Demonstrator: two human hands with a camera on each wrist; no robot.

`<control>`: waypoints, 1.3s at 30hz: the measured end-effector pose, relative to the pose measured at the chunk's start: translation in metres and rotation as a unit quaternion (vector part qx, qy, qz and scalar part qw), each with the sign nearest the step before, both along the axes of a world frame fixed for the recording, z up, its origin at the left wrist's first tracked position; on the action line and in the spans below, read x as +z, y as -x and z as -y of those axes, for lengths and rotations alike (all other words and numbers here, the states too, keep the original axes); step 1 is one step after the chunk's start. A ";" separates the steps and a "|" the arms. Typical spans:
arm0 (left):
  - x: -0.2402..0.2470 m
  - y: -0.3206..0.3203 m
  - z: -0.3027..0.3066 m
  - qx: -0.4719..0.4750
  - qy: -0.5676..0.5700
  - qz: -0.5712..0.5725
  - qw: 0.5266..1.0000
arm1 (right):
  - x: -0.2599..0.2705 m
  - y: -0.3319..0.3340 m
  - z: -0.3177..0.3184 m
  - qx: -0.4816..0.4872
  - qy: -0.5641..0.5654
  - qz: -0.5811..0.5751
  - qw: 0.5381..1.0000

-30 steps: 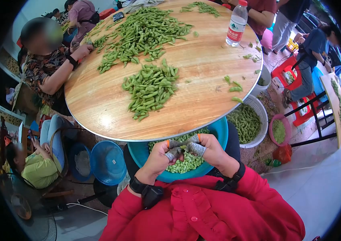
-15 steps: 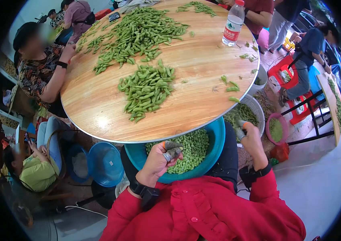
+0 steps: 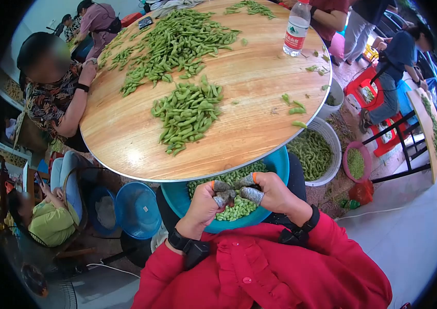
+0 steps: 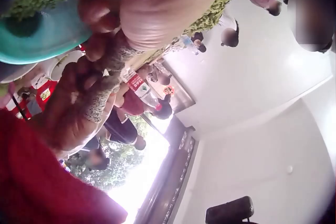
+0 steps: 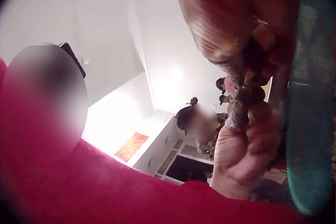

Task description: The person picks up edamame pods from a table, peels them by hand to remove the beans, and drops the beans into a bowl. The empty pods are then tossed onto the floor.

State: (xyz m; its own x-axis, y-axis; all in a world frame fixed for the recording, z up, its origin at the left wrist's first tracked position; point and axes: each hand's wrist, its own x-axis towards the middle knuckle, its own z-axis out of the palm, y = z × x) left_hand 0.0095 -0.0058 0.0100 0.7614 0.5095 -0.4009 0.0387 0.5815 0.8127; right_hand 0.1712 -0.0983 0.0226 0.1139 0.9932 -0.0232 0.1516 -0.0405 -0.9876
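Wood-grained and round, the counter fills the middle of a busy room, its near edge overhanging a blue-green basin set in front of the person. Shelled beans lie inside the basin, directly beneath both hands.

The left hand and the right hand meet above them, tips touching or nearly so, with grey wraps around the digits. Each grip is drawn in, thumb against finger; whether a pod is pinched between them, and which way its long axis would run, I cannot tell, as the fingers hide that spot in the head view and both wrist views.

Straight ahead and slightly left of this meeting point lies the small pile of pods, its length running away from the person. It appears a little nearer the left hand, and any reach to it would need to clear the counter's edge. More pods sit low in a white basket off to the right, clearly nearer the right hand. Beyond the small pile, a larger heap spreads across the far side.
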 end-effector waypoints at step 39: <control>-0.003 0.035 -0.108 0.160 -0.654 -0.310 0.672 | -0.082 -0.146 0.095 -0.430 0.111 0.165 0.881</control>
State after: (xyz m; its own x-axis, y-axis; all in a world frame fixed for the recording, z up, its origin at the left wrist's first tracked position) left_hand -0.0258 0.1021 0.0073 0.4219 0.8327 0.3587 0.6488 -0.5536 0.5220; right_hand 0.3175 -0.1932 -0.0592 0.8585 0.5119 -0.0308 0.2482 -0.4673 -0.8485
